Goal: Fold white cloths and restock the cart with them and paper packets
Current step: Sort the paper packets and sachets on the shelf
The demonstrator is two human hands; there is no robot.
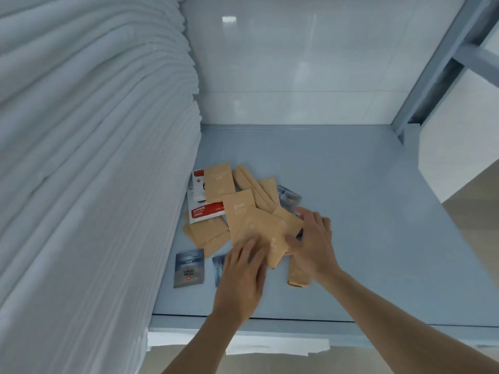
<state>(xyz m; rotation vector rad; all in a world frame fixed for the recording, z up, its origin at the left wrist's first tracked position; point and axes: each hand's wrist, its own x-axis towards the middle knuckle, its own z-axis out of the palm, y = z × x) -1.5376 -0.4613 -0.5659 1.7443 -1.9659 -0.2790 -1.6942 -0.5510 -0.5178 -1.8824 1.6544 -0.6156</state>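
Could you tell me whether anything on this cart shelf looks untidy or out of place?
Yes. The brown paper packets lie in a loose, overlapping heap at mixed angles beside the stack of folded white cloths. Red-and-white sachets and a grey sachet are scattered among them. Both the left hand and right hand rest on the heap.

Both hands (243, 276) (313, 241) press brown packets (259, 228) on shelf (364, 211).

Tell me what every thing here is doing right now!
Left hand: fingers flat, pressing on the brown paper packets.
Right hand: fingers spread, touching the packets' right edge.
Brown paper packets: loose overlapping heap on the cart shelf.
White cloths: folded, stacked high.
Dark sachet: flat, apart.
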